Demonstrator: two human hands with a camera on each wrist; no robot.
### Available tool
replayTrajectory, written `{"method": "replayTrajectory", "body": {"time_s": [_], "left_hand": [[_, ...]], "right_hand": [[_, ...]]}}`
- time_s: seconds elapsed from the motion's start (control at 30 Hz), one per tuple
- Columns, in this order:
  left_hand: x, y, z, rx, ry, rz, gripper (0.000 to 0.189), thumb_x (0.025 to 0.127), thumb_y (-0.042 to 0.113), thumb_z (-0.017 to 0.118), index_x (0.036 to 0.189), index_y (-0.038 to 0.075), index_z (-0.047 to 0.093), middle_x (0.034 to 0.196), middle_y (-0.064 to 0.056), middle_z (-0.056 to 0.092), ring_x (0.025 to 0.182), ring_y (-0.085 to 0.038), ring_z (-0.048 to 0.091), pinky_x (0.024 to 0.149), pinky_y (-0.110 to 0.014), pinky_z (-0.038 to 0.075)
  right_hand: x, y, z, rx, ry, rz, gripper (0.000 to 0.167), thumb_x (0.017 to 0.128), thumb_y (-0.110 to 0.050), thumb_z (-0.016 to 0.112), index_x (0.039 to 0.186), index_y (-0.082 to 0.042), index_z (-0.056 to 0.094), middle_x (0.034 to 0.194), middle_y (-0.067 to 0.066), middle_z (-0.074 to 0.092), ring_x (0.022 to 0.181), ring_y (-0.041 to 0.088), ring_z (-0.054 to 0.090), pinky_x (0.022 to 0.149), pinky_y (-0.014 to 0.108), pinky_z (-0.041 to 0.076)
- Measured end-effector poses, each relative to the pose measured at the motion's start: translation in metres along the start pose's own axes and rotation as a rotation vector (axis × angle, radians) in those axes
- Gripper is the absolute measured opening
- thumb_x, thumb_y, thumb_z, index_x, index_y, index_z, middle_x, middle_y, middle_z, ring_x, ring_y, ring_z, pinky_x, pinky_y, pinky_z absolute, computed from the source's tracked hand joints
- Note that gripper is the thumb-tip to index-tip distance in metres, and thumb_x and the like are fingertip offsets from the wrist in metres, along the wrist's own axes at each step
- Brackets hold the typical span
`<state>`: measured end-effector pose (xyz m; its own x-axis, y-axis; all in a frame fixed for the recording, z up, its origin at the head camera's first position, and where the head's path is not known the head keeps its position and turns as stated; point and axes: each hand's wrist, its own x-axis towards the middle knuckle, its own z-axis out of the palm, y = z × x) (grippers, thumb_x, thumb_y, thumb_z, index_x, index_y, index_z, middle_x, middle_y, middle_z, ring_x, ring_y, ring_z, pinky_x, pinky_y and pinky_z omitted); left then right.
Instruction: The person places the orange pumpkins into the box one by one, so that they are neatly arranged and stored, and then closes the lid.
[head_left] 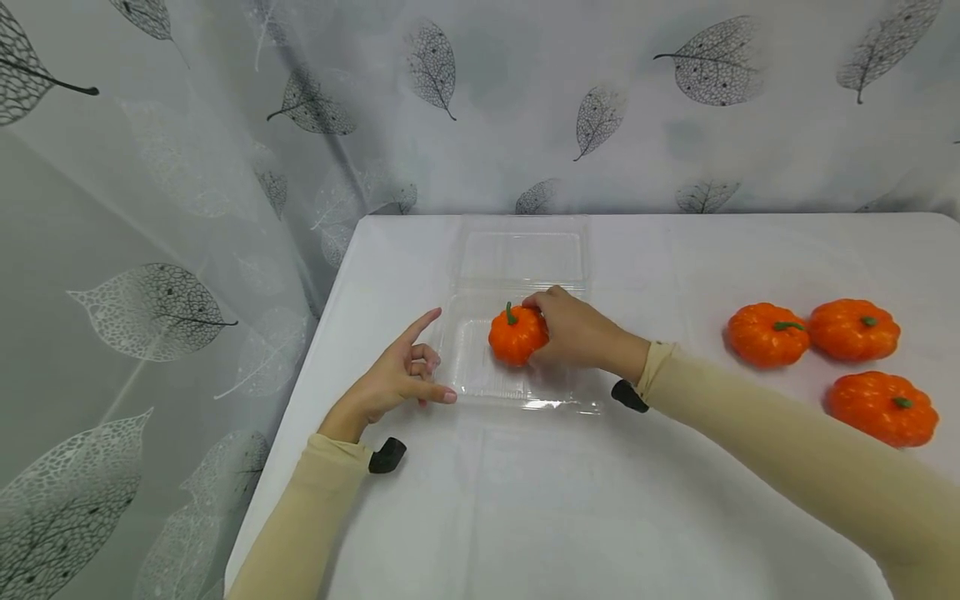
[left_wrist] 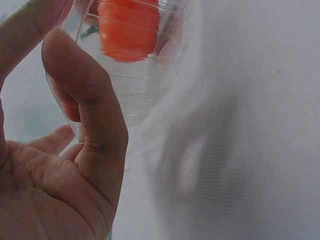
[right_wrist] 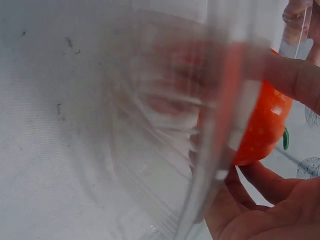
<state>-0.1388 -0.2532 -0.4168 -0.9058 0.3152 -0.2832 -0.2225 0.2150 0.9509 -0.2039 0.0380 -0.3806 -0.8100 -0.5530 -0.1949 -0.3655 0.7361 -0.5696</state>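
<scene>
Here the right hand's grip (head_left: 573,329) is clamping on an orange pumpkin (head_left: 517,336), thumb and fingers curling round its right side, green stem (head_left: 511,314) pointing up! The pumpkin is sitting within the near half of a clear clamshell container (head_left: 465,354), whose lid (head_left: 522,250) is lying open behind. At the left edge, the left hand's grip (head_left: 397,375) is spreading thumb and index finger apart, holding nothing. Three other pumpkins (head_left: 853,331) are resting far right on the white bench (head_left: 540,500).
</scene>
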Motion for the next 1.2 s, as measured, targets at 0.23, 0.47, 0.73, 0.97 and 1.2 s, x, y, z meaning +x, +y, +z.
{"method": "replayTrajectory", "body": {"time_s": [0.23,0.47,0.73,0.97,1.2], "left_hand": [[0.000,0.001,0.001,-0.003,0.000,-0.002,0.124,0.067,-0.003,0.092,0.162,0.030,0.020,0.090,-0.007,0.043,0.063,-0.017,0.045,0.052,-0.032,0.050],[-0.001,0.002,0.001,0.007,-0.003,-0.005,0.123,0.068,-0.005,0.091,0.162,0.028,0.020,0.091,-0.008,0.042,0.064,-0.017,0.046,0.053,-0.033,0.051],[-0.002,0.002,0.000,-0.002,-0.003,-0.007,0.124,0.068,-0.006,0.091,0.162,0.029,0.019,0.091,-0.008,0.042,0.062,-0.017,0.046,0.053,-0.030,0.050],[-0.001,0.001,0.000,-0.005,-0.007,-0.001,0.124,0.067,-0.005,0.091,0.162,0.029,0.019,0.091,-0.008,0.042,0.063,-0.017,0.046,0.053,-0.031,0.050],[-0.001,0.000,0.000,-0.013,-0.009,0.000,0.125,0.067,-0.006,0.091,0.162,0.029,0.019,0.090,-0.008,0.042,0.063,-0.017,0.046,0.052,-0.032,0.050]], "right_hand": [[-0.004,0.000,0.006,-0.106,0.044,-0.015,0.073,0.078,-0.016,0.078,0.142,0.001,0.049,0.135,0.020,0.051,0.112,0.037,0.060,0.095,0.052,0.051],[-0.007,0.000,0.010,-0.221,0.072,-0.049,0.075,0.081,-0.022,0.079,0.146,-0.001,0.047,0.128,0.019,0.053,0.102,0.034,0.064,0.083,0.052,0.056],[-0.011,0.003,0.009,-0.274,0.070,-0.089,0.076,0.082,-0.017,0.077,0.146,0.006,0.043,0.130,0.023,0.054,0.103,0.036,0.064,0.084,0.051,0.057],[-0.020,-0.002,-0.015,-0.215,0.063,-0.044,0.079,0.084,-0.016,0.077,0.148,0.009,0.038,0.133,0.024,0.057,0.111,0.037,0.062,0.093,0.048,0.053],[-0.023,0.002,-0.032,0.030,-0.061,0.069,0.065,0.093,-0.020,0.064,0.148,0.005,0.041,0.105,0.010,0.070,0.070,0.021,0.067,0.068,0.035,0.057]]}}
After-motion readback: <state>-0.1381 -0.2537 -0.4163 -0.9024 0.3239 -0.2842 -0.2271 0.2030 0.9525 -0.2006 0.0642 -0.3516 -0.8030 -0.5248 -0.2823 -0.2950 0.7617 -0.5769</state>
